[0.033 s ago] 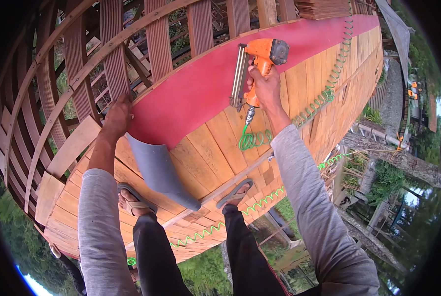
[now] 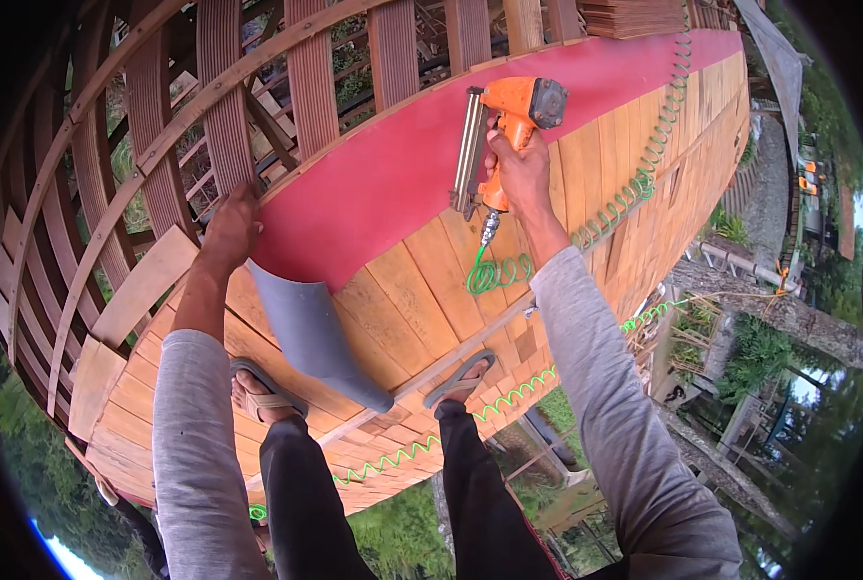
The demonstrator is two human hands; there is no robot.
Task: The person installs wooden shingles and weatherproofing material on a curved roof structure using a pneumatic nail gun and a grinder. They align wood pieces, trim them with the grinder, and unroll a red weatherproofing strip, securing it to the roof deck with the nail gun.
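Note:
My right hand point(image 2: 522, 174) is closed round the handle of an orange pneumatic nail gun point(image 2: 509, 101), held above the roof with its long metal magazine toward the left. A green coiled air hose point(image 2: 490, 275) runs from the fitting at its handle. Beneath the gun, a long red sheet point(image 2: 373, 184) lies along the upper edge of the shingled roof. At the sheet's left end my left hand point(image 2: 230, 230) grips its upper edge, fingertips partly hidden beside the slats. The sheet's lower left end curls over, showing a grey underside point(image 2: 306, 324).
Wooden shingles point(image 2: 412, 280) cover the curved roof under my sandalled feet point(image 2: 262, 391). Upright grooved slats point(image 2: 313, 77) and a bent batten point(image 2: 229, 82) form an open frame beyond the sheet. Stacked boards point(image 2: 634, 17) sit at the far top. A thin batten point(image 2: 480, 336) crosses between my feet.

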